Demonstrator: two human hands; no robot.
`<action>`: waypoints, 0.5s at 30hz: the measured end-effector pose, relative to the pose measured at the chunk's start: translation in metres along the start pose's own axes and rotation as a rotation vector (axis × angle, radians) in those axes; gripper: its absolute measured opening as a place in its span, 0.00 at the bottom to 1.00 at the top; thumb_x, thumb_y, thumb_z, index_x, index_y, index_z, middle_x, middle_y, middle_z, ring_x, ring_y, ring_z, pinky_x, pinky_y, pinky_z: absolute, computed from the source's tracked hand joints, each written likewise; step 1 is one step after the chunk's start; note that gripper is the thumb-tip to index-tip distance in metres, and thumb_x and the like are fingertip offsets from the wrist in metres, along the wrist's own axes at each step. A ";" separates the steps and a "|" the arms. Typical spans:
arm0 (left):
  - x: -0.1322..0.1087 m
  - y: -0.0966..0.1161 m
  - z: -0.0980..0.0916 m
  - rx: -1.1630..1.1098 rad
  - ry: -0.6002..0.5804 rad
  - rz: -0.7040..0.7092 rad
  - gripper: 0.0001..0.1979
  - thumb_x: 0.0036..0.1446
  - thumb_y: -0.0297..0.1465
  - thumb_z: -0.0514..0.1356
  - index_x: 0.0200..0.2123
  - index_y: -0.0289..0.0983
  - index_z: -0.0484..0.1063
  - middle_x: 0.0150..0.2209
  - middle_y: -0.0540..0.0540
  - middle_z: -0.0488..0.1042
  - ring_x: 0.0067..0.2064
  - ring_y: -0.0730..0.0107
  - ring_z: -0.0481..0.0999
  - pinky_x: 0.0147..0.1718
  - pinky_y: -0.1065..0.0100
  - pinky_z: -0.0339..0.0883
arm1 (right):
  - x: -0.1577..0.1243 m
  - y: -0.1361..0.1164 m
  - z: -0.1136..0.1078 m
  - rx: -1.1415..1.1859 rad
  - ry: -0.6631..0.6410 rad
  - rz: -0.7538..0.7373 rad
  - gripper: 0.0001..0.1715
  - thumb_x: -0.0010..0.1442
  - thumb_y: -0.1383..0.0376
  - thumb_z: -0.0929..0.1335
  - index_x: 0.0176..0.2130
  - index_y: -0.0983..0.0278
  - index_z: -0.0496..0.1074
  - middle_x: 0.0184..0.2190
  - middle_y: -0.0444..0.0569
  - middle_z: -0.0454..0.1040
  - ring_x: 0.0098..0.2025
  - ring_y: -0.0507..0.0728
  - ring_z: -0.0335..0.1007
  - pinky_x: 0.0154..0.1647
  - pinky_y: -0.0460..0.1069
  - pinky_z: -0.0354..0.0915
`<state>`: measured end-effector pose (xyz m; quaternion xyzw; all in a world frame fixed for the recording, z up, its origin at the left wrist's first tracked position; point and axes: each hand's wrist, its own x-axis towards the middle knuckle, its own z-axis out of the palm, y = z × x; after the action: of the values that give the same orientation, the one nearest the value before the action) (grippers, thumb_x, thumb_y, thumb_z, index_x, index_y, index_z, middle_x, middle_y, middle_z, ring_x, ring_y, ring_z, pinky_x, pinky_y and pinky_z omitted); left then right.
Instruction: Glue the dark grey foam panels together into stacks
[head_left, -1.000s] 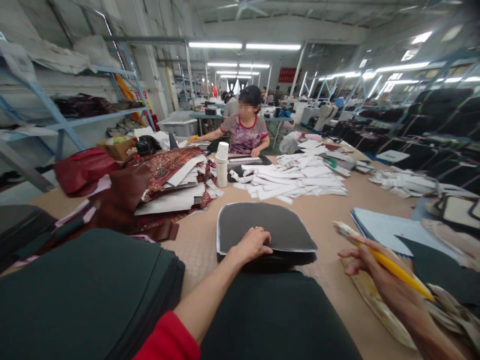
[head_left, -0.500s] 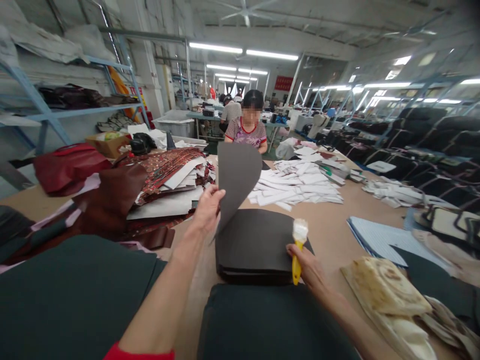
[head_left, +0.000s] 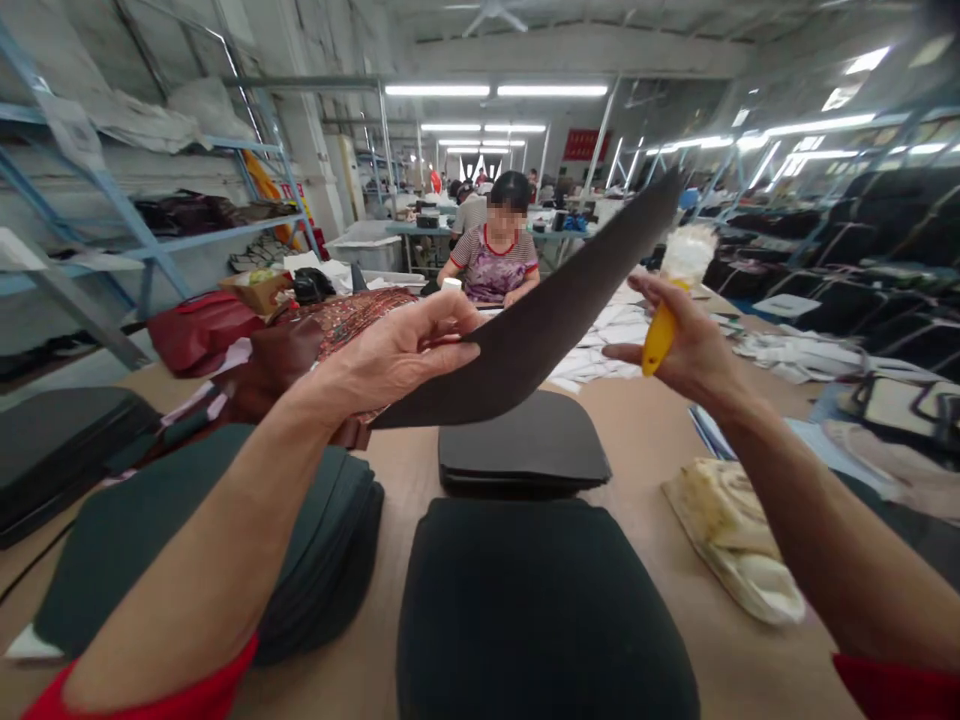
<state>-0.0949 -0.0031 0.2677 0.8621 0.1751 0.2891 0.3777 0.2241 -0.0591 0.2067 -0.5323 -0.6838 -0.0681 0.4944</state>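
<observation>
Two hands (head_left: 390, 355) (head_left: 697, 345) raised, left pinching dark sheet (head_left: 540, 340), right holding brush (head_left: 661, 328) bristles-up

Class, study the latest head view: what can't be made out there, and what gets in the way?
All in the head view:
- White object: only its top shows; the left hand hides the rest.
- Dark panel: its far face is turned away.
- Brush: fingers of the right hand cover part of it.
- Nearest dark green stack: near end cut off by the picture's bottom edge.
- Red banner: lettering too small and blurred.
</observation>
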 end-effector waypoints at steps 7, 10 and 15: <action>-0.029 0.048 0.030 0.024 0.109 0.015 0.09 0.48 0.23 0.60 0.34 0.38 0.69 0.35 0.54 0.69 0.45 0.68 0.70 0.48 0.63 0.63 | -0.031 -0.025 -0.063 0.205 0.027 0.106 0.48 0.35 0.57 0.78 0.53 0.63 0.63 0.40 0.49 0.74 0.43 0.56 0.71 0.50 0.57 0.64; -0.037 0.063 0.048 -0.031 0.148 -0.053 0.09 0.46 0.21 0.61 0.33 0.37 0.70 0.37 0.53 0.70 0.50 0.62 0.68 0.51 0.56 0.62 | -0.050 -0.039 -0.083 0.222 0.046 0.113 0.41 0.32 0.55 0.78 0.45 0.63 0.69 0.35 0.44 0.73 0.35 0.52 0.71 0.41 0.54 0.67; -0.052 0.080 0.062 0.082 0.286 0.032 0.19 0.43 0.27 0.67 0.40 0.39 0.69 0.51 0.51 0.66 0.58 0.56 0.60 0.56 0.54 0.55 | -0.084 -0.076 -0.103 0.081 0.136 0.093 0.25 0.38 0.54 0.76 0.35 0.62 0.72 0.29 0.40 0.70 0.30 0.49 0.65 0.36 0.51 0.63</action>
<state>-0.0891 -0.1168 0.2752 0.8295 0.2247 0.4075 0.3089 0.2209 -0.2106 0.2279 -0.5371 -0.6253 -0.0531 0.5636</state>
